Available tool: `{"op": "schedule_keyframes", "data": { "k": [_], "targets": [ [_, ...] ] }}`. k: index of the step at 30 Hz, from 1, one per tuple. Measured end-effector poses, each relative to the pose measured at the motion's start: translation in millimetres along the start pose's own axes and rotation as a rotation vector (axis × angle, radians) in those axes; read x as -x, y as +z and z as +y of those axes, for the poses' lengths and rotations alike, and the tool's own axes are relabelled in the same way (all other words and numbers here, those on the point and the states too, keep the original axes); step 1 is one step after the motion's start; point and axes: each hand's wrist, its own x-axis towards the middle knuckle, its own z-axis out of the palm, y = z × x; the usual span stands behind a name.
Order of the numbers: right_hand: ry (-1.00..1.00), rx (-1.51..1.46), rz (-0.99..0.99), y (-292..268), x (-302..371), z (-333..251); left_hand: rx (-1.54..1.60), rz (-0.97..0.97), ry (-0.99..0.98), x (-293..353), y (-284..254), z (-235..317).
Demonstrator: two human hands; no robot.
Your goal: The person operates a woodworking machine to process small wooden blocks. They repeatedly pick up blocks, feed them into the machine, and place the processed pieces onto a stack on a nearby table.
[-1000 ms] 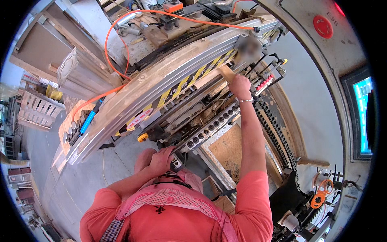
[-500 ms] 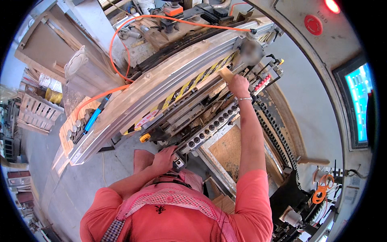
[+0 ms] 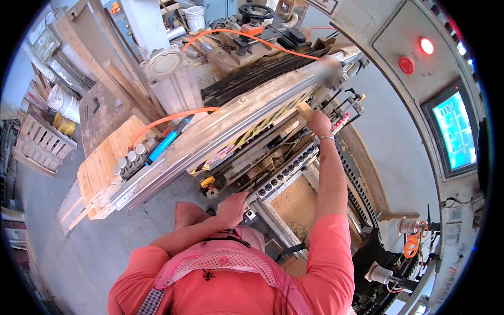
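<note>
My right hand [image 3: 319, 124] reaches out over the machine and is closed around a small pale wooden piece [image 3: 305, 111]. That piece lies by the machine's long wood-faced beam [image 3: 236, 103], near its yellow-and-black striped edge. Close to my body, my left hand [image 3: 231, 209] is curled at the near end of a rail [image 3: 278, 181] that carries a row of black round rollers. What its fingers hold, if anything, is hidden. Between my arms a framed wooden panel [image 3: 295, 207] sits inside the machine, next to a black chain track [image 3: 362, 194].
A stack of light wooden strips [image 3: 107, 165] stands at the left by a blue cylinder [image 3: 167, 146] and an orange hose [image 3: 231, 31]. On the right are a control panel with a lit screen [image 3: 454, 128] and a red stop button [image 3: 406, 65]. A wooden pallet [image 3: 44, 137] stands farther left.
The whole view has turned and shifted, bringing more of the stacked strips and the control panel into sight. My right hand still grips the wooden piece; my left hand stays by the rail's end.
</note>
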Motion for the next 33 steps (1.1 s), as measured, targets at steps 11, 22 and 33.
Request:
{"op": "schedule_keyframes", "data": {
  "k": [11,22,33],
  "targets": [
    [0.003,0.014,0.020,2,-1,1,0.036,-0.026,-0.002,4,-8,6],
    [-0.100,0.079,0.042,0,0,1,0.066,0.002,-0.012,3,-4,4],
    [-0.172,0.021,0.000,1,-7,16,0.068,-0.083,-0.089,-4,-6,8]
  ]
}}
